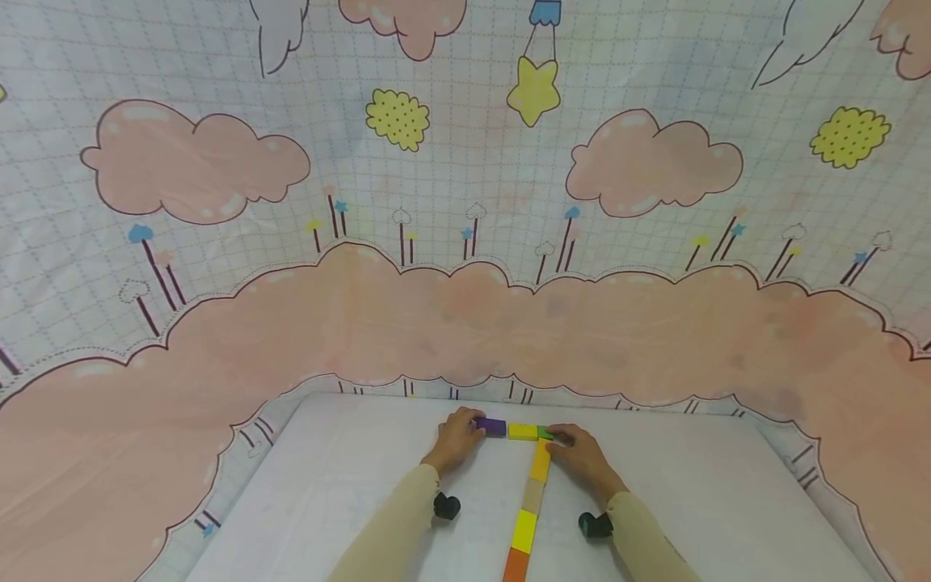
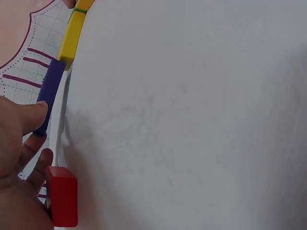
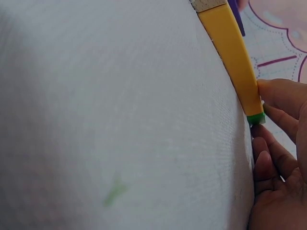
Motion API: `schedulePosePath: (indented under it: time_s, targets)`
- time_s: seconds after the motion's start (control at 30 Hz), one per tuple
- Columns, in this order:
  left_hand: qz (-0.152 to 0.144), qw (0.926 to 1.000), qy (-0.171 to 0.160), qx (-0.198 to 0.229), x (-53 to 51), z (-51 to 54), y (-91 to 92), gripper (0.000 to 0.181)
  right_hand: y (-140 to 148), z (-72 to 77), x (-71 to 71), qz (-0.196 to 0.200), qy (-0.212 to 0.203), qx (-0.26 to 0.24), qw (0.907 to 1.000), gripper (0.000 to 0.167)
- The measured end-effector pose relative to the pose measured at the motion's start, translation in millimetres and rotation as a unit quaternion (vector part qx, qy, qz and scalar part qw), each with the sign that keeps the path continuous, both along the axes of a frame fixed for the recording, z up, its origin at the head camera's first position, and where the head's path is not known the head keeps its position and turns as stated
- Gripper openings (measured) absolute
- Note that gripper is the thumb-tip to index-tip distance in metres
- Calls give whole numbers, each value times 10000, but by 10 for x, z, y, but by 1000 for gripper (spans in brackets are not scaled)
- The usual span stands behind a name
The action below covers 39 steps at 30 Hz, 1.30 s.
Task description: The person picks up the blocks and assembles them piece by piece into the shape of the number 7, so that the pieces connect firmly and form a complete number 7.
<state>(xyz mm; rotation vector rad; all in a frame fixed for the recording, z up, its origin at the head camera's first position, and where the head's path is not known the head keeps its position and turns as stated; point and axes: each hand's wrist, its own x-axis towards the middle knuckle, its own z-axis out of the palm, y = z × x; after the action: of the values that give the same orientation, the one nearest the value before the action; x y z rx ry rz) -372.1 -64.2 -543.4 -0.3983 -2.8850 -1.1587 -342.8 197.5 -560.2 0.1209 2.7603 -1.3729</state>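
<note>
My left hand pinches a purple block between thumb and fingers. A slim gap parts it from a yellow block on its right. In the left wrist view, a red block lies against the lower fingers; the hand hides it in the head view. My right hand holds the right end of a green block, which touches the yellow one. Its thumb rests near the side of an orange-yellow block, whose far end meets the green block. The fingers partly hide the green block.
From the orange-yellow block a line of blocks runs toward me: a tan block, a yellow block and an orange block. They lie on a white table. A cloud-patterned cloth hangs behind the table's far edge.
</note>
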Motion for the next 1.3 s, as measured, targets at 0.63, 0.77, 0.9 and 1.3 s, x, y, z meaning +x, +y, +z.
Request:
schedulePosePath:
  time_s: [0.63,0.77,0.9,1.3]
  targets:
    - [46,9985,381,-388,4,-6,66,27,10,3,-7,32,61,-33,10000,34]
    - [95,9973,484,-543,10,-19,76,27,7,-3,-8,23,34,-32,10000,34]
    - [130,9973,458,-563,21,-25,87,27,11,-12,-5,37,42,6,10000,34]
    - [187,9965,512,-637,20,-47,96,27,4,5,4,-19,-24,-65,10000,34]
